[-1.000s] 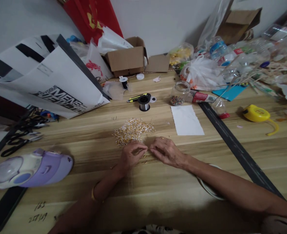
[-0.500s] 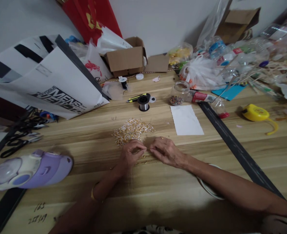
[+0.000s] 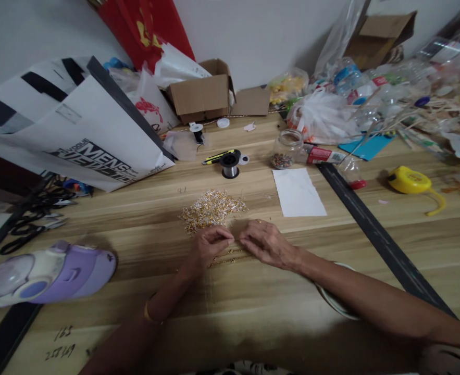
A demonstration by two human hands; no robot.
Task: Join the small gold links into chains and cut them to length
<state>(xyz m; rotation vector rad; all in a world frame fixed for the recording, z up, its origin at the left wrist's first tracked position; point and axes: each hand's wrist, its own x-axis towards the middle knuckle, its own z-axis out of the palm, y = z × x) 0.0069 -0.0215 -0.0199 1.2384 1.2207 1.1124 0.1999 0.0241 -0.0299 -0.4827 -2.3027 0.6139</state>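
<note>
Close together over the wooden table (image 3: 155, 208), my two hands face each other with fingertips almost meeting. My left hand (image 3: 212, 245) pinches thumb against forefinger; what sits between them is too small to make out. Across a narrow gap, my right hand (image 3: 266, 242) pinches in the same way, its grip also too fine to read. Beneath the fingers runs a thin gold chain (image 3: 232, 259), lying in strands on the table and partly hidden by both hands. Just beyond my left hand spreads a heap of small gold and silver pieces (image 3: 212, 208).
Past the heap stand a wire spool (image 3: 230, 166) and a yellow-black utility knife (image 3: 216, 157). A jar of beads (image 3: 286, 153) and white paper (image 3: 300, 192) lie to the right, with a yellow tape measure (image 3: 409, 180) farther over. At left are a purple bottle (image 3: 73, 271) and scissors (image 3: 26, 234).
My left hand has shifted very slightly left, widening the gap between the fingertips a little and showing more of the chain. My right hand stays nearly in place.
</note>
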